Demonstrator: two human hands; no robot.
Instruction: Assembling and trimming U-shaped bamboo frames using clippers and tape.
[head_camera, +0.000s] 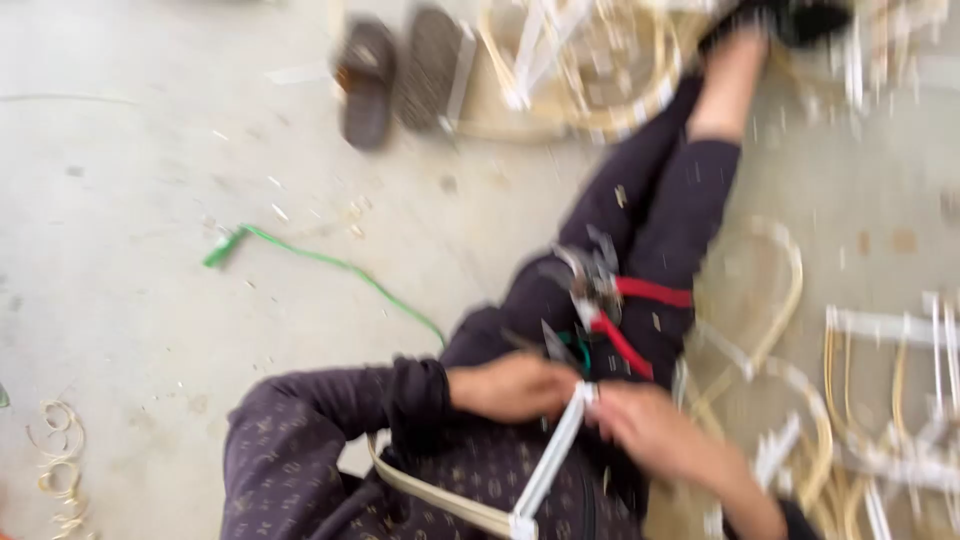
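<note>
Nearest the camera, over the lap, a flat white strip (556, 452) is pinched at its upper end between the left hand (512, 386) and the right hand (650, 430), each grip closed on it. At its lower end it meets a pale curved band (430, 495). The strip is judged light, thin and springy, stiff along its length, best taken near the end being worked. Just beyond, red-handled pliers (610, 305) are seen resting on the dark trouser leg. Further left, a green cord (330, 262) is laid across the concrete floor (130, 200). Farthest off, two sandals (400, 75) and blurred cane frames (585, 60) are made out.
</note>
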